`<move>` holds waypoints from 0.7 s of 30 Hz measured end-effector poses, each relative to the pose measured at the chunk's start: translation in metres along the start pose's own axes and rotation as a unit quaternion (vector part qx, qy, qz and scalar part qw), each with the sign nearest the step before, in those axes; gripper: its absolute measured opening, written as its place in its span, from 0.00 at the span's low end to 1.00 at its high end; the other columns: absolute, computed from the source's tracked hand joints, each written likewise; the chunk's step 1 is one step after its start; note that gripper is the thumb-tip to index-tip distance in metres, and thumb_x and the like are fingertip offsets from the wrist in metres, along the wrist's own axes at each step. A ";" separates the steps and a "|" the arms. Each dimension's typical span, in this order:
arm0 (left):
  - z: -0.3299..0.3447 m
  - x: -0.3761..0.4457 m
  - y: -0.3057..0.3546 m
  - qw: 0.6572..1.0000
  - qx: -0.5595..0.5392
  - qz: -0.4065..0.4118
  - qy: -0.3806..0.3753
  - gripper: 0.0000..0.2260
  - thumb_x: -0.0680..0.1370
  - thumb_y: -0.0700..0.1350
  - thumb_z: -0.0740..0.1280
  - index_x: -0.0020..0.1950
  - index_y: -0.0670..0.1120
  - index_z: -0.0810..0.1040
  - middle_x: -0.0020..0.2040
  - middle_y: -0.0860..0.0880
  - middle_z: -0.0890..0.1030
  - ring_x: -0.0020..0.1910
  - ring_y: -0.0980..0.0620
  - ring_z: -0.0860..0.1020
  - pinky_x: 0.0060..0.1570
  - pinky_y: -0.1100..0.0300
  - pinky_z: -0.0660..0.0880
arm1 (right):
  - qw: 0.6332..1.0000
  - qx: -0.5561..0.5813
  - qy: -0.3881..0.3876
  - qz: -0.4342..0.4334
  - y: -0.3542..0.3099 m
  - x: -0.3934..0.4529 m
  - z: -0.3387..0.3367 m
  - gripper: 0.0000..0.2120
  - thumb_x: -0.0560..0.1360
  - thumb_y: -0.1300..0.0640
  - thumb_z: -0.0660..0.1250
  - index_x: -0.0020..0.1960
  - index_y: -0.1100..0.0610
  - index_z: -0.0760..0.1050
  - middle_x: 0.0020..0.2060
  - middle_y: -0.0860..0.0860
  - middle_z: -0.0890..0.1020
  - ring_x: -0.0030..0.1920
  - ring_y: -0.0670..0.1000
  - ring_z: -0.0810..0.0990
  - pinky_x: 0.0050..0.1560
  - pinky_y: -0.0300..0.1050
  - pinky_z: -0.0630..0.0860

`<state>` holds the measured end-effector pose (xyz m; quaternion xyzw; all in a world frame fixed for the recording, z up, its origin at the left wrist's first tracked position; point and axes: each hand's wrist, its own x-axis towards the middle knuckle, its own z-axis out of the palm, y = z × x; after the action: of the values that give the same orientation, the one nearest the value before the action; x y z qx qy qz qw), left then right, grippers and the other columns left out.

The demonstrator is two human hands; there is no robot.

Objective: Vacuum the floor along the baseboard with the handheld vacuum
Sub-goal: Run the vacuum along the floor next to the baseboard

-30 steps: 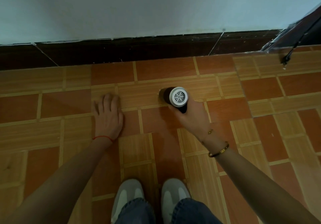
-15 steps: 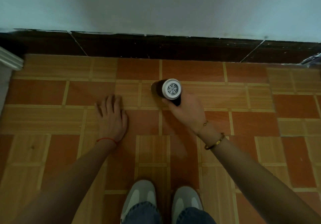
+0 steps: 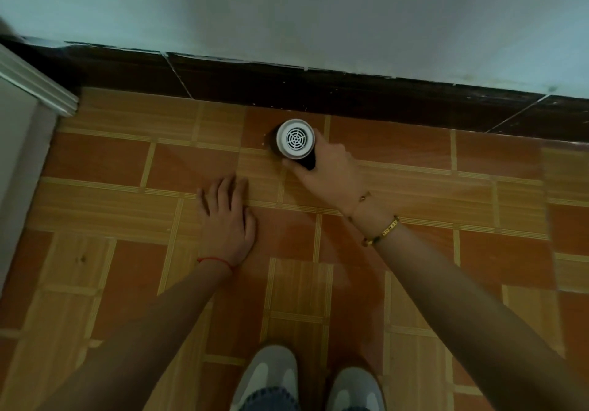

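The handheld vacuum [image 3: 294, 139] is a dark cylinder whose white round vented end faces me. It stands nose-down on the orange and wood-pattern tiled floor [image 3: 398, 152], just in front of the dark brown baseboard [image 3: 350, 98]. My right hand [image 3: 328, 171] grips its dark body from the right side. My left hand [image 3: 226, 219] lies flat on the floor, palm down with fingers slightly spread, below and left of the vacuum. The vacuum's nozzle is hidden under its body.
A pale wall [image 3: 318, 12] rises above the baseboard. A white moulded frame or cabinet edge [image 3: 35, 88] juts in at the left. My two grey shoes [image 3: 271, 375] stand at the bottom centre.
My right hand has carried the vacuum away from me, up close to the baseboard. The view has shifted left, bringing the white frame in. My left hand stays flat on the floor.
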<state>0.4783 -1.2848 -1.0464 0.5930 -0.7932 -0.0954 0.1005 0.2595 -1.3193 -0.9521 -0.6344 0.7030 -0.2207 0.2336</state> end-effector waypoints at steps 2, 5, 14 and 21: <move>0.000 0.000 0.000 1.000 0.002 0.000 0.001 0.24 0.79 0.49 0.56 0.74 0.44 0.68 0.74 0.41 0.69 0.74 0.41 0.64 0.74 0.33 0.55 | 1.000 0.002 0.004 0.003 -0.002 0.006 0.003 0.30 0.74 0.39 0.66 0.71 0.53 0.66 0.55 0.53 0.83 0.51 0.57 0.82 0.46 0.54 0.80; 0.000 0.001 0.000 1.000 -0.002 -0.003 0.001 0.24 0.79 0.49 0.56 0.74 0.45 0.69 0.73 0.42 0.69 0.74 0.41 0.65 0.74 0.34 0.54 | 0.999 -0.017 0.029 0.013 0.001 0.016 0.002 0.30 0.75 0.39 0.65 0.71 0.53 0.66 0.54 0.54 0.83 0.51 0.58 0.82 0.46 0.51 0.79; -0.001 0.002 0.001 1.000 0.008 -0.009 -0.011 0.24 0.79 0.49 0.56 0.74 0.45 0.69 0.74 0.43 0.69 0.75 0.42 0.64 0.74 0.34 0.54 | 0.998 -0.020 0.049 0.016 -0.007 0.040 0.010 0.28 0.75 0.41 0.66 0.70 0.54 0.67 0.55 0.54 0.82 0.52 0.59 0.81 0.42 0.44 0.71; -0.001 0.002 0.000 1.000 0.009 -0.006 -0.004 0.24 0.78 0.49 0.56 0.74 0.45 0.69 0.74 0.42 0.70 0.74 0.41 0.65 0.74 0.33 0.56 | 1.000 -0.015 0.010 -0.013 -0.033 0.062 0.031 0.29 0.75 0.38 0.65 0.69 0.53 0.67 0.54 0.54 0.82 0.51 0.57 0.82 0.43 0.49 0.78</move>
<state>0.4776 -1.2866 -1.0457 0.5982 -0.7909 -0.0910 0.0911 0.2988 -1.3845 -0.9595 -0.6449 0.7000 -0.2196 0.2141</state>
